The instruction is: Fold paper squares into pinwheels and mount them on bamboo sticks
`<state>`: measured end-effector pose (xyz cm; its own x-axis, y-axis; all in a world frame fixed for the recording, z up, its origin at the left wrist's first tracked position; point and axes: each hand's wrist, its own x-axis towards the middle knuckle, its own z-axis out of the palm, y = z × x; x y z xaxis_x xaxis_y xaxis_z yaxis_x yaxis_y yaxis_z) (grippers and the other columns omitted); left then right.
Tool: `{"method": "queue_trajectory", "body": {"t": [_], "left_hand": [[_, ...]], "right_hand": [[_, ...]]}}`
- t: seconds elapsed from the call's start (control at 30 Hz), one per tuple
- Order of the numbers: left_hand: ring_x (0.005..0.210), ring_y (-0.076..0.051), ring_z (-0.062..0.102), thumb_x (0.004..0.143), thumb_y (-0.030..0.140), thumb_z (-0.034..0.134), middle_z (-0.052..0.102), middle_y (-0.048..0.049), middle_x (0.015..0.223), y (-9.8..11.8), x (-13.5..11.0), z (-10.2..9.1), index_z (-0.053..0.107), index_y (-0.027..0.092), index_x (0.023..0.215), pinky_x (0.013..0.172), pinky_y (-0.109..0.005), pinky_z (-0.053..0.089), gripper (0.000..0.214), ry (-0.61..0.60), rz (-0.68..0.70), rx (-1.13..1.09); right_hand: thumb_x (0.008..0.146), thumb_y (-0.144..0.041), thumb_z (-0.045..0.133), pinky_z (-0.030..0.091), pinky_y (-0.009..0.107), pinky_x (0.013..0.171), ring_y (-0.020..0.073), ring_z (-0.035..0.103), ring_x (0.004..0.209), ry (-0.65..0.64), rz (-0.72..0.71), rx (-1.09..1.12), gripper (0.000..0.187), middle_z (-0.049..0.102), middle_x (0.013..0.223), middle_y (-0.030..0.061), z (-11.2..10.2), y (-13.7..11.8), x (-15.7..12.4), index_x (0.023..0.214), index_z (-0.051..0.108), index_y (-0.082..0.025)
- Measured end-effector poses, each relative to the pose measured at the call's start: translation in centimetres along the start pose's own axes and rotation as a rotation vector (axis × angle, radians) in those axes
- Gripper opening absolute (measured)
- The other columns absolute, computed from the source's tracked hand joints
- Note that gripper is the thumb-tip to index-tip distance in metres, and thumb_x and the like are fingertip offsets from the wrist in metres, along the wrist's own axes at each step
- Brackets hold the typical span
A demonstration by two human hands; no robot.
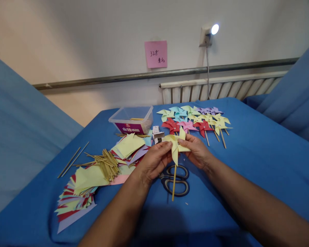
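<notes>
Nearest on my feed are the two bare forearms, and to their left a fan of paper (78, 200) in purple, red, pale green and blue, lying on the blue cloth (262, 151). Below the hands I see scissors (167, 178), loops towards me, blades hidden from me by the left hand (156, 161). I have the pale yellow pinwheel (174, 151) up in front of the body, between both hands, its stick (174, 185) pointing down across my view of the loops. The left thumb presses on the pinwheel's left side, fingers curled behind it; the right hand (197, 152) pinches it near the centre, thumb in front. I can't tell exactly how the fingers behind the paper sit.

Left of the hands I make out a bundle of sticks (108, 166) on the paper, two loose sticks (69, 162) further left, and a second paper pile (128, 145) behind the bundle. Beyond that pile stands a clear tub (130, 128) with a purple label and sticks inside; a small white carton (156, 129) is just right of it.

Farther right I count rows of finished pinwheels (187, 126), overlapping, in red, pink, yellow, green, blue and purple. Past the table, I see a radiator (221, 90), a pipe (118, 79), a pink note (156, 55) and a glowing light (215, 29) at a socket.
</notes>
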<state>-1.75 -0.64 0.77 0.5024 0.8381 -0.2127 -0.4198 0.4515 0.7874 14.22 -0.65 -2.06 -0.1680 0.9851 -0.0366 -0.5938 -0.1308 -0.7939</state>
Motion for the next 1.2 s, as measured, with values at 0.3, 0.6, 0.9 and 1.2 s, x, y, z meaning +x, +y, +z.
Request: {"method": "queue_trajectory", "body": {"t": [0.3,0.6,0.9,1.2], "left_hand": [[0.068,-0.014,0.066,0.070,0.021,0.079,0.070,-0.0075,0.080,0.1,-0.1,0.5,0.069,0.010,0.090,0.069,-0.024,0.054,0.025,0.072,0.002,0.033],[0.081,-0.020,0.068,0.065,0.016,0.080,0.072,-0.0115,0.095,-0.3,0.2,0.4,0.069,0.009,0.100,0.079,-0.030,0.052,0.037,0.127,0.062,0.110],[0.068,-0.015,0.065,0.062,0.016,0.080,0.072,-0.0058,0.081,0.8,0.7,-0.4,0.067,0.011,0.090,0.069,-0.026,0.052,0.031,0.324,0.201,0.032],[0.054,-0.010,0.058,0.062,0.016,0.079,0.064,0.0010,0.065,0.9,0.9,-0.7,0.063,0.013,0.080,0.056,-0.022,0.047,0.024,0.399,0.219,0.033]], "right_hand": [[0.063,-0.033,0.084,0.051,0.030,0.073,0.0154,0.065,0.073,0.034,-0.024,-0.078,0.034,0.072,0.085,0.0027,-0.1,0.4,0.1,0.089,0.069,-0.018],[0.068,-0.046,0.077,0.044,0.028,0.062,0.0147,0.060,0.067,0.053,-0.068,-0.158,0.033,0.069,0.078,0.0016,0.3,0.8,0.0,0.083,0.067,-0.019],[0.082,-0.037,0.059,0.030,0.020,0.040,0.0096,0.055,0.049,0.036,0.300,-0.134,0.021,0.072,0.080,0.0076,0.8,1.6,-0.4,0.086,0.064,-0.017],[0.071,-0.035,0.075,0.030,0.017,0.040,0.0070,0.054,0.047,-0.288,0.273,-0.322,0.025,0.070,0.071,0.0013,1.3,2.5,-1.4,0.079,0.060,-0.017]]}}
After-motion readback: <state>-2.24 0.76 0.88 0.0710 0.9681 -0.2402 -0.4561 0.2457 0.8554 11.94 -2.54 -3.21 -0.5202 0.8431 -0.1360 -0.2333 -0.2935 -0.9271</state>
